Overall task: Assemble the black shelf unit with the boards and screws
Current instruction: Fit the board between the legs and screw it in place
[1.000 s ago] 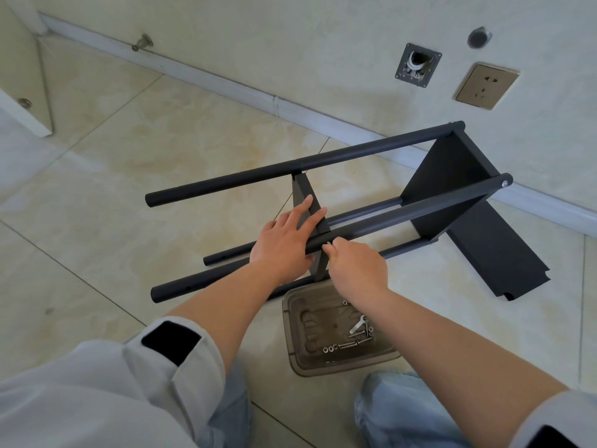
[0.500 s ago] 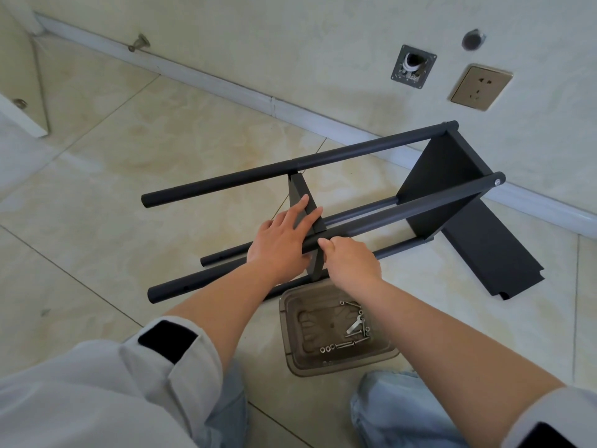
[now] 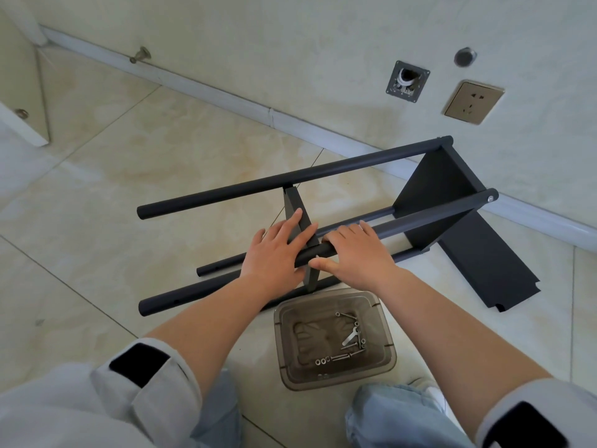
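The black shelf unit (image 3: 439,185) lies on its side on the tiled floor, its round poles running left to right. One board is fixed at the right end. A second board (image 3: 295,208) stands edge-on in the middle, between the poles. My left hand (image 3: 274,250) lies flat against this middle board and over the near upper pole (image 3: 429,215). My right hand (image 3: 355,253) wraps that same pole just right of the board, thumb underneath. A loose black board (image 3: 491,270) lies flat on the floor at the right. Screws, washers and a small wrench (image 3: 350,337) lie in a brown clear tray (image 3: 284,350).
A white skirting board (image 3: 226,98) and wall run diagonally behind the unit, with a socket (image 3: 473,101) and an open wall box (image 3: 407,81). A door stop (image 3: 140,55) sticks out at the upper left. My knees in light jeans are at the bottom edge.
My right hand has slid right along the near pole and opened out over it, from pinching at the joint to wrapping the pole. My left hand stays on the middle board.
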